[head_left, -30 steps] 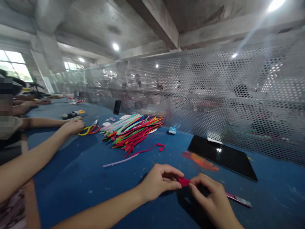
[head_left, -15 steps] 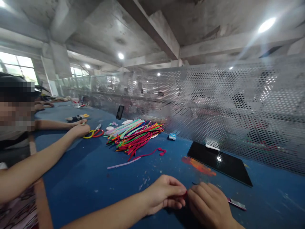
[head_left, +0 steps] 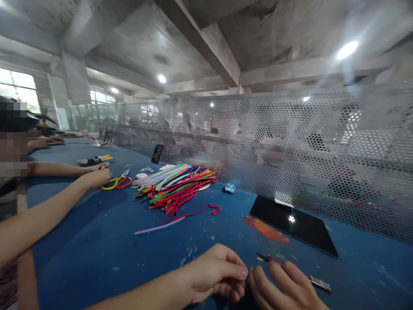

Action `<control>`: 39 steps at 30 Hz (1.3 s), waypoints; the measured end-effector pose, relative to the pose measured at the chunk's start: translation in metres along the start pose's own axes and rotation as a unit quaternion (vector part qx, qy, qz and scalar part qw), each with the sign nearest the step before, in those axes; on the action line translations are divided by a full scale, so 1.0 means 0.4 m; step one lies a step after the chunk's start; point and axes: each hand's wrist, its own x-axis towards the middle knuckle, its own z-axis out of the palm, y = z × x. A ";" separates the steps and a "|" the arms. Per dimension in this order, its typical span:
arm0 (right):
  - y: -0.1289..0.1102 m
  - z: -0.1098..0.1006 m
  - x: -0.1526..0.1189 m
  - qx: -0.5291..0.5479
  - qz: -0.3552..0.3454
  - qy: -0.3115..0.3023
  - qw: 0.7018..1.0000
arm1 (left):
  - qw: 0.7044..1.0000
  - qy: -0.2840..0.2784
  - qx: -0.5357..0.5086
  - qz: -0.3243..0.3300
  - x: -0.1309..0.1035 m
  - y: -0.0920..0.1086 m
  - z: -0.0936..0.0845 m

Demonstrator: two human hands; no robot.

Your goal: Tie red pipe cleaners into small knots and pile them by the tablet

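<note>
My left hand (head_left: 222, 275) is closed in a pinch low in the middle, its thumb and forefinger pressed together. Against its fingertips come those of my right hand (head_left: 284, 286), which is bent with its fingers curled. Whatever lies between them is too small or hidden to make out. Partly under my right hand is a slim tool with a dark pointed tip (head_left: 263, 256) and a pale, purple-edged end (head_left: 320, 283). Ahead, a crimson fuzzy stem (head_left: 196, 213) with a looped end touches a lilac stem (head_left: 158, 228) on the blue table (head_left: 97, 249).
Behind these lies a heap of colourful fuzzy stems (head_left: 177, 189). A black tablet (head_left: 293, 224) rests by the perforated metal screen (head_left: 290, 142). A small blue-and-white packet (head_left: 229, 188) and a phone (head_left: 157, 153) stand near it. At left, another person's hands (head_left: 98, 174) are beside scissors (head_left: 122, 180).
My view has shifted slightly right. The fingers of my right hand have spread a little, uncovering more of the dark tool tip. A red bit at my fingertips is no longer clearly seen.
</note>
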 end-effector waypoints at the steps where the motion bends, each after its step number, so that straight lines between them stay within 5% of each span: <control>1: -0.003 0.004 0.005 0.014 0.026 0.008 1.000 | 0.999 0.010 0.021 0.030 -0.001 0.000 0.001; 7: -0.019 0.021 0.043 0.094 0.099 -0.034 0.990 | 0.997 0.018 0.068 0.038 0.011 0.004 -0.013; 14: -0.021 0.009 0.037 0.072 0.071 -0.037 0.994 | 0.970 -0.084 -0.051 -0.222 0.026 0.016 -0.054; 18: -0.015 -0.004 0.029 0.123 0.034 -0.067 0.990 | 0.953 -0.094 -0.052 -0.284 0.026 0.018 -0.054; 21: -0.022 0.001 0.026 0.209 0.056 -0.112 0.970 | 0.968 -0.092 -0.016 -0.234 0.023 0.015 -0.048; 24: -0.030 0.008 0.032 0.318 0.177 -0.137 0.921 | 0.991 -0.069 0.040 -0.111 0.019 0.014 -0.038; 26: -0.029 0.006 0.044 0.409 0.287 -0.172 0.849 | 0.994 -0.059 0.081 -0.040 0.015 0.017 -0.030; 28: -0.023 -0.001 0.060 0.503 0.386 -0.201 0.746 | 0.989 -0.056 0.133 0.022 0.008 0.022 -0.019; 30: -0.016 -0.007 0.074 0.588 0.479 -0.213 0.616 | 0.977 -0.048 0.192 0.076 -0.002 0.030 -0.007; 32: -0.012 -0.010 0.080 0.662 0.563 -0.208 0.450 | 0.957 -0.028 0.265 0.117 -0.015 0.038 0.004; 34: -0.012 -0.008 0.076 0.719 0.616 -0.187 0.261 | 0.913 -0.011 0.370 0.170 -0.031 0.047 0.010; 37: -0.018 0.000 0.060 0.759 0.628 -0.174 0.011 | 0.787 -0.045 0.543 0.289 -0.046 0.059 0.006; 38: -0.020 0.003 0.056 0.765 0.620 -0.173 -0.039 | 0.752 -0.059 0.574 0.319 -0.047 0.060 0.002; 39: -0.021 0.006 0.054 0.772 0.611 -0.165 -0.058 | 0.738 -0.063 0.584 0.333 -0.044 0.061 -0.003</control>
